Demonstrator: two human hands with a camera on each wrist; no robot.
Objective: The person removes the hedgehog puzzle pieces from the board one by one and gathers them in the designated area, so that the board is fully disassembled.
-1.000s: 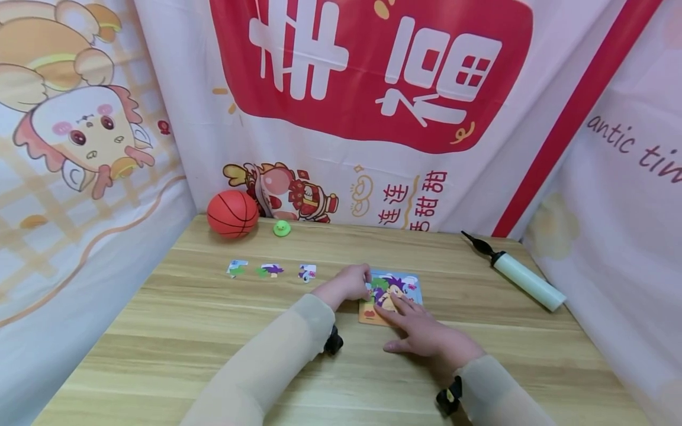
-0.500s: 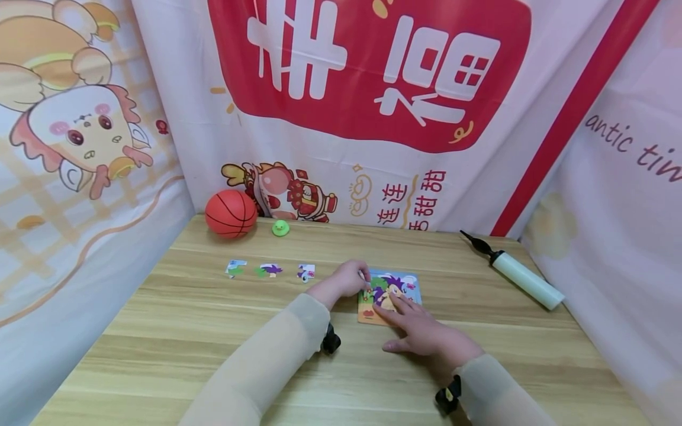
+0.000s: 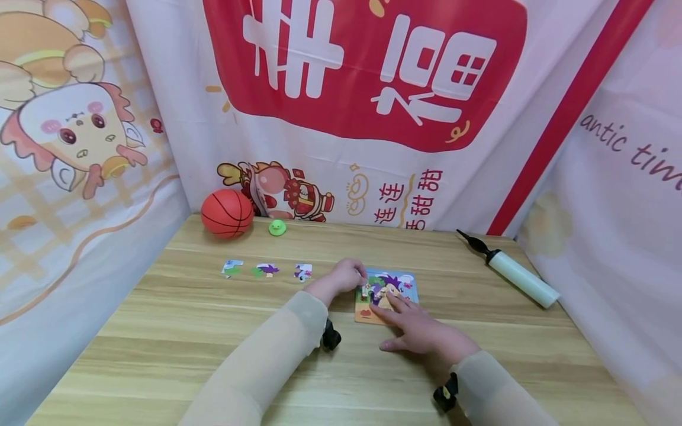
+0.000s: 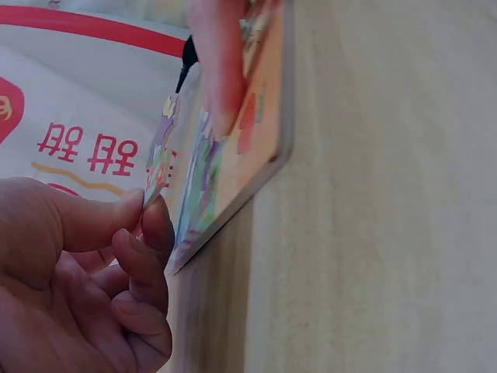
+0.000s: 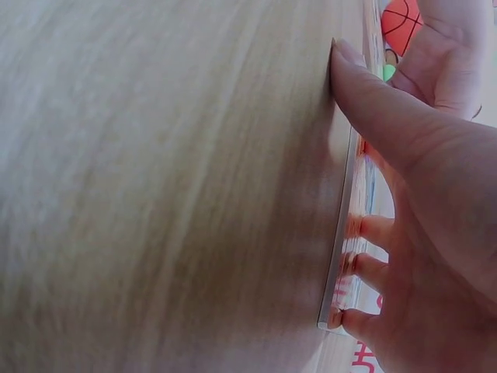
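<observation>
I observe left hand pinching a purple-green piece (print unclear, nearly edge-on); right hand, fingers apart, rests on the colourful puzzle's near right.

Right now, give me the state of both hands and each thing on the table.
Left hand: pinching a puzzle piece.
Puzzle piece: raised, not lying flat.
Right hand: spread, touching the puzzle board.
Puzzle board: flat, partly covered.
Three loose pieces: apart, in a row.
Red ball: looks fully round.
Green duck: upright.
Pump: lying down.
</observation>
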